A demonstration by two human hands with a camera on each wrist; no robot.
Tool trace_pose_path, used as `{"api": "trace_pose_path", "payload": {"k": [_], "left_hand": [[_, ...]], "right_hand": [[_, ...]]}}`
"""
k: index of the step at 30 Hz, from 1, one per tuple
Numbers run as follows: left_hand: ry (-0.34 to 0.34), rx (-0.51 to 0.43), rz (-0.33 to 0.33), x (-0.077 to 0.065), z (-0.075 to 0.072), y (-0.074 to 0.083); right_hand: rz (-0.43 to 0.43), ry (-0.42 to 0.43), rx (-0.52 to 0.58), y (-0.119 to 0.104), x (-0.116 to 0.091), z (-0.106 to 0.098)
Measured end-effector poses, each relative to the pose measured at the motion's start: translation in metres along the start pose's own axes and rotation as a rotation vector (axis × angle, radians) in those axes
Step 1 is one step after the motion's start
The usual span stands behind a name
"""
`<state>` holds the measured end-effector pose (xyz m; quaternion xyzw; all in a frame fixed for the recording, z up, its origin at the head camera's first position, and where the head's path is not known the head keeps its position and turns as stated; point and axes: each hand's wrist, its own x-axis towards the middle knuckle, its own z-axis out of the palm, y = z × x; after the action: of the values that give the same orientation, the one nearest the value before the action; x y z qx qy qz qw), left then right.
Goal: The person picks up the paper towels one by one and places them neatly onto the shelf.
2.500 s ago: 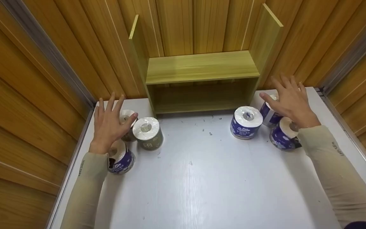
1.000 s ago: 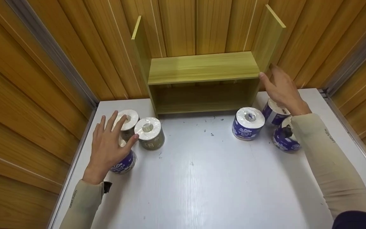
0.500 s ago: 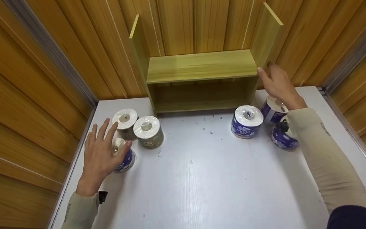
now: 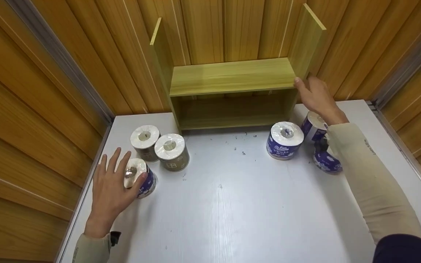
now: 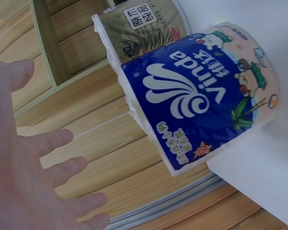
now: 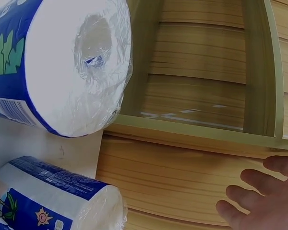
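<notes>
My left hand [image 4: 109, 190], fingers spread, hovers over the near-left blue Vinda toilet roll [image 4: 147, 182]. The left wrist view shows a gap between the fingers and that roll [image 5: 182, 96]. Two brown-wrapped toilet rolls, one [image 4: 172, 153] in front of the other [image 4: 145, 142], stand just beyond. At the right my right hand [image 4: 318, 95] is at the shelf's side panel [image 4: 308, 42], thumb by its front edge. Its fingers extend along the outer side in the right wrist view; firm contact cannot be told. Three blue toilet rolls stand below: one [image 4: 284, 142], another [image 4: 312, 128], and a third [image 4: 326, 160] partly under the sleeve.
A greenish wooden shelf unit [image 4: 232, 76] with two levels stands against the plank wall [image 4: 203, 29]. The white table [image 4: 217, 212] carries small dark specks before the shelf. Plank walls rise on both sides, with a metal rail [image 4: 64, 54] at the left corner.
My right hand has moved from above the right rolls to the shelf's side panel. My left hand has drawn back toward me, uncovering the left rolls. The rolls stay in place.
</notes>
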<state>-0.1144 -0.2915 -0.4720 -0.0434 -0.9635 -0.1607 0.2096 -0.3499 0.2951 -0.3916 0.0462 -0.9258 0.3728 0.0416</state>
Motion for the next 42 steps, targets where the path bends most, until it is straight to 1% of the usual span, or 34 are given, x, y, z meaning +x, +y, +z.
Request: {"api": "trace_pose_path", "payload": {"k": [4,10,13,21,23,26,30,33,35,38,42], "left_hand": [[0.010,0.010,0.002,-0.005,0.003,-0.002],[0.013,0.008,-0.016,-0.013,0.007,-0.006],[0.008,0.004,-0.030,-0.016,0.008,-0.008],[-0.004,-0.001,-0.057,-0.023,0.012,-0.010],[-0.001,-0.005,-0.063,-0.024,0.013,-0.010],[0.007,-0.009,-0.070,-0.025,0.015,-0.010],[0.007,-0.014,-0.081,-0.028,0.017,-0.009],[-0.001,-0.021,-0.089,-0.030,0.019,-0.008],[-0.002,-0.027,-0.091,-0.032,0.020,-0.007],[0.008,-0.036,-0.087,-0.032,0.023,-0.007],[0.014,-0.038,-0.088,-0.034,0.026,-0.006]], "right_hand": [[0.014,0.018,-0.004,0.000,0.000,0.002],[-0.028,0.095,-0.022,0.000,-0.001,0.007],[-0.027,0.117,0.024,-0.002,-0.001,0.010],[0.036,0.187,0.156,-0.005,0.001,0.019],[0.066,0.190,0.196,-0.006,0.001,0.021],[0.114,0.176,0.289,-0.007,0.001,0.024],[0.164,0.118,0.419,-0.008,0.002,0.026],[0.190,0.085,0.478,-0.009,0.003,0.029],[0.203,0.075,0.486,-0.010,0.002,0.030],[0.217,0.091,0.475,-0.010,0.001,0.030],[0.205,0.100,0.448,-0.008,-0.001,0.031]]}}
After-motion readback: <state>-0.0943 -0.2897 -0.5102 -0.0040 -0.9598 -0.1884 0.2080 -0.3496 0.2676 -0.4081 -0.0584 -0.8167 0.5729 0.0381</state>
